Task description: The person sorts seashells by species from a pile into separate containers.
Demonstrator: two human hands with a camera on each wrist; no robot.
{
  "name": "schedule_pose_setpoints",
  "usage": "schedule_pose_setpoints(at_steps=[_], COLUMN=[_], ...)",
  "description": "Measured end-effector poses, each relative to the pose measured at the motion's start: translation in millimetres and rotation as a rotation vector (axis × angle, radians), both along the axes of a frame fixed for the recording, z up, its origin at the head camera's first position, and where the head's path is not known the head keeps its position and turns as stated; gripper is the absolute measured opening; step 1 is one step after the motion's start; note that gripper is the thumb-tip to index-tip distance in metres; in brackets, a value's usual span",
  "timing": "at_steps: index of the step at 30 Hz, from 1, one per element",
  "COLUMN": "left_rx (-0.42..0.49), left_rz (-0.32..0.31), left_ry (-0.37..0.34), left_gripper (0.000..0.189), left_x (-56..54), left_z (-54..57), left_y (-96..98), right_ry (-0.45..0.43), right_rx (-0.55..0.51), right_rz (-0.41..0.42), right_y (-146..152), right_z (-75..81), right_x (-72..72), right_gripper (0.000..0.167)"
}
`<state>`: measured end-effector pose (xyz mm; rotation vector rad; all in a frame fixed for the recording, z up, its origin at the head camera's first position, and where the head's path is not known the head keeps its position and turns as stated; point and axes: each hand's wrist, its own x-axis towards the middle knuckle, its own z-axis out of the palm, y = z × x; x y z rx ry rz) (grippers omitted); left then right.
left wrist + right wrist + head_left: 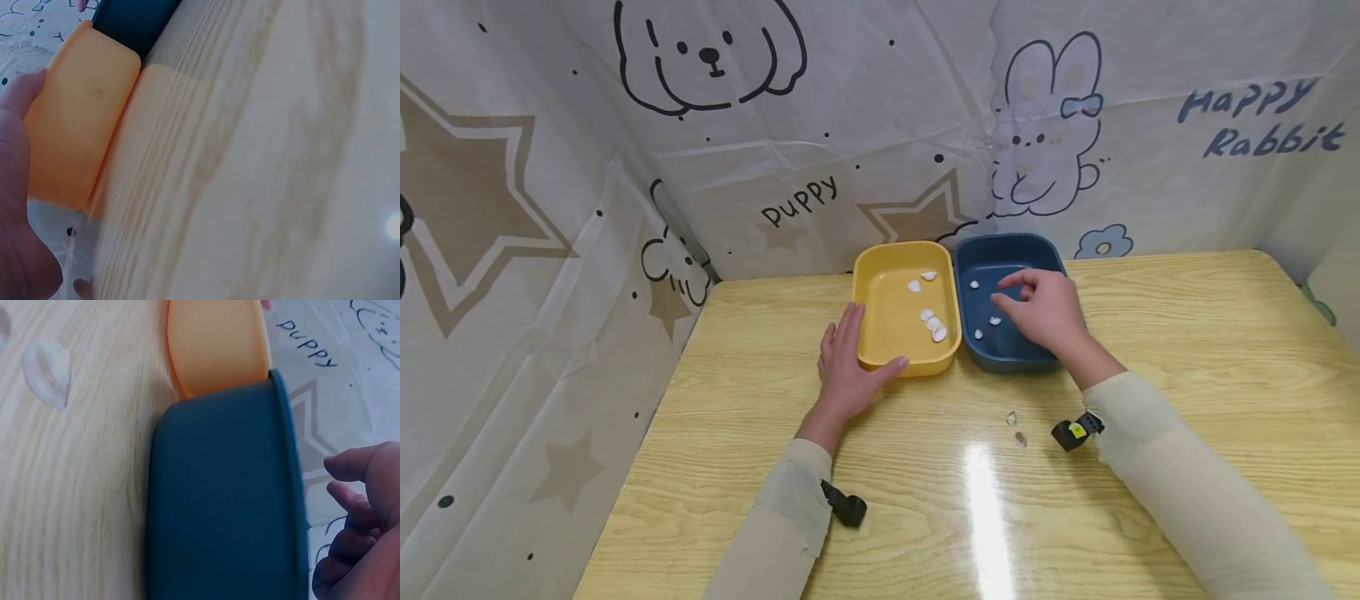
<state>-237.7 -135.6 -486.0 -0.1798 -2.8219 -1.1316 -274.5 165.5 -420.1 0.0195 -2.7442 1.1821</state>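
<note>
My left hand (pixel 848 371) rests against the left front corner of a yellow plastic tray (pixel 880 364), fingers along its side and thumb on the front rim. Several small white shells (pixel 938 332) lie in that tray, mostly toward its right side. Above the blue tray (pixel 1006 365) hovers my right hand (pixel 1047 310), its thumb and index fingertip apart with nothing visible between them; the right wrist view shows this gap too. Inside the blue tray are small whitish shells (pixel 995 321), some perhaps hidden under the hand.
Two small shells (pixel 1020 439) lie on the wooden table (pixel 917 500) in front of the blue tray, left of the right wrist. The trays stand side by side near the table's back edge, before a printed cloth (pixel 850 108). Cloth also hangs along the left.
</note>
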Motion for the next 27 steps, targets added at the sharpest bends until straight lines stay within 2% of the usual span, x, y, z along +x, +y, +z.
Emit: schedule_pose_setpoints(at_steps=[8, 15, 22, 27], left_rx=[0.008, 0.015, 0.016, 0.019], left_rz=[-0.002, 0.000, -0.002, -0.001], left_ry=[0.000, -0.004, -0.003, -0.006], left_gripper=[0.108, 0.109, 0.109, 0.109], left_x=[-0.1, -0.6, -1.2, -0.3], left_z=[0.1, -0.2, -0.4, -0.6], left_y=[-0.9, -1.3, -0.8, 0.1], right_ry=[0.039, 0.104, 0.098, 0.087], right_rx=[0.001, 0.014, 0.033, 0.046], right_rz=[0.050, 0.102, 0.105, 0.129], right_y=[-2.4, -2.9, -2.3, 1.2], right_z=[11.0, 14.0, 16.2, 10.5], right_x=[21.6, 39.3, 58.9, 71.8], right_gripper=[0.029, 0.024, 0.024, 0.025])
